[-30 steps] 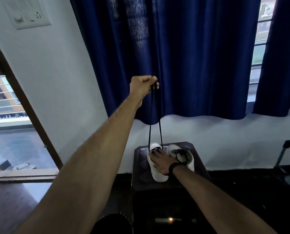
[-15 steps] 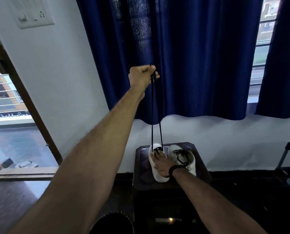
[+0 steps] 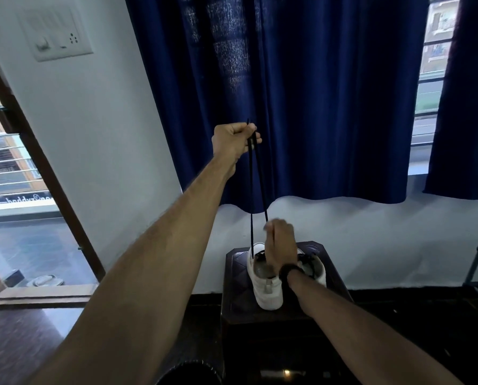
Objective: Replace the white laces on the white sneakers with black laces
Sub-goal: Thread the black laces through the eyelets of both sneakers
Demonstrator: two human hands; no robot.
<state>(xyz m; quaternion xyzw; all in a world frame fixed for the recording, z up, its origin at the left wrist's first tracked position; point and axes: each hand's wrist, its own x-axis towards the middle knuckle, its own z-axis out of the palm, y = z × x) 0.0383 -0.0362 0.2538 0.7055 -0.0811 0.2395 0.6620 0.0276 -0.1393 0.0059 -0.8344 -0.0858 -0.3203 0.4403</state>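
- Black laces (image 3: 251, 190) are held up in two taut strands, running from the left sneaker (image 3: 262, 276) on the dark surface (image 3: 233, 295) to the raised left hand (image 3: 233, 140), where both ends are pinched in a closed fist in front of the blue curtain (image 3: 315, 93).
- A change is seen in the right hand (image 3: 280, 245): a moment earlier it was pressed flat on the left sneaker, and now it is lifted off the tongue and brought up to the right strand; its fingers look curled, but whether the strand is actually gripped cannot be told.
- The left hand is kept at much the same height as before, so the strands have stayed stretched.
- The right sneaker (image 3: 314, 269), just beside the left one, is seen already threaded with black lace.
- By this it is judged that the two ends are being evened or tightened on the second shoe, and that the task is close to done; the final pull and tying appear to remain.
- With the shoe no longer held down, it may be tipped or dragged by the upward pull.
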